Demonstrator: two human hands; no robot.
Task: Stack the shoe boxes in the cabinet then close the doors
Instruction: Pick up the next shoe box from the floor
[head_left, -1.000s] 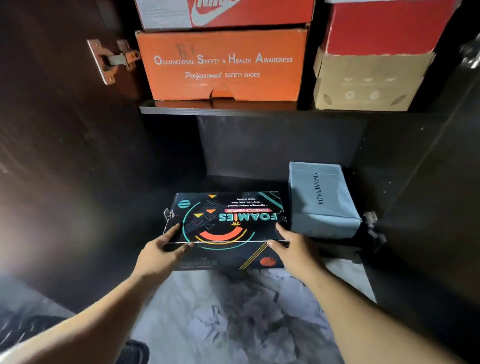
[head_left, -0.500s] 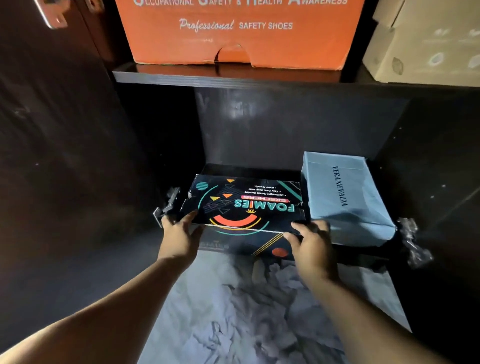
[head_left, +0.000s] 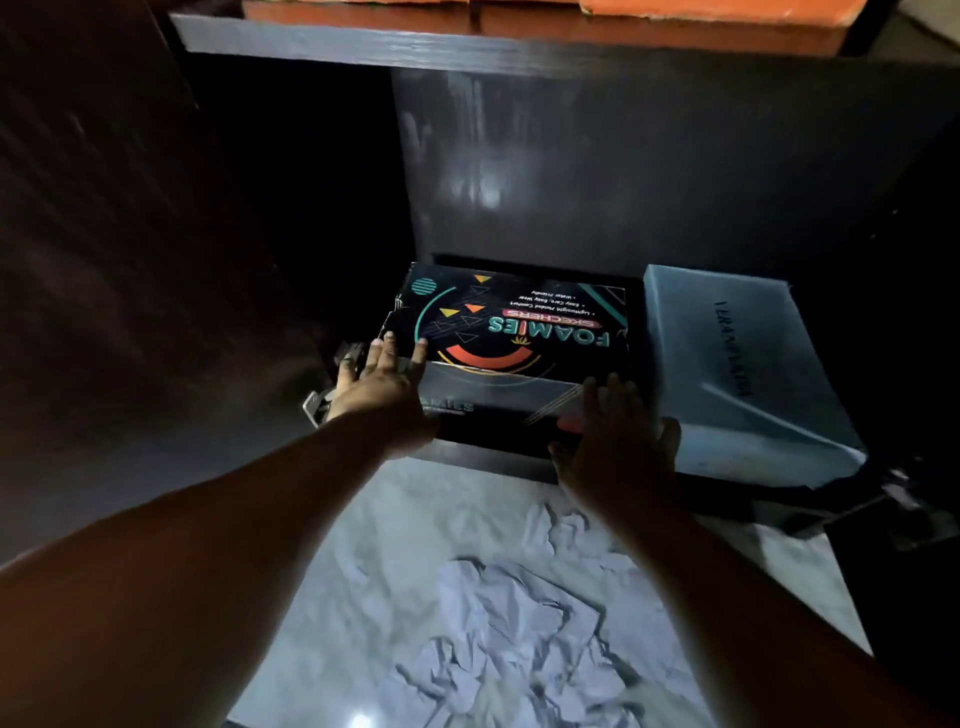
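The black Foamies box (head_left: 511, 332) is sitting on the cabinet floor (head_left: 493, 460) at twelve o'clock (pale blue box (head_left: 727, 364) at two). The left hand (head_left: 382, 387) and right hand (head_left: 615, 447) are pressing its front with flat fingers; doors are waiting unclosed.

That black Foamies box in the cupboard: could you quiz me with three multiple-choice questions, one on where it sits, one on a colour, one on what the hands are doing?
1. Where is the black Foamies box?
A. on the upper shelf
B. on the bottom shelf, left of the pale blue box
C. on the floor

2. What colour is the box on the upper shelf?
A. orange
B. green
C. white

3. How do the hands meet the Foamies box?
A. both lifted clear
B. one hand only
C. left hand and right hand at its near corners

Answers: 1 B, it lies beside the blue box under the shelf; 2 A, an orange edge shows at the top; 3 C, fingers reach both near corners.
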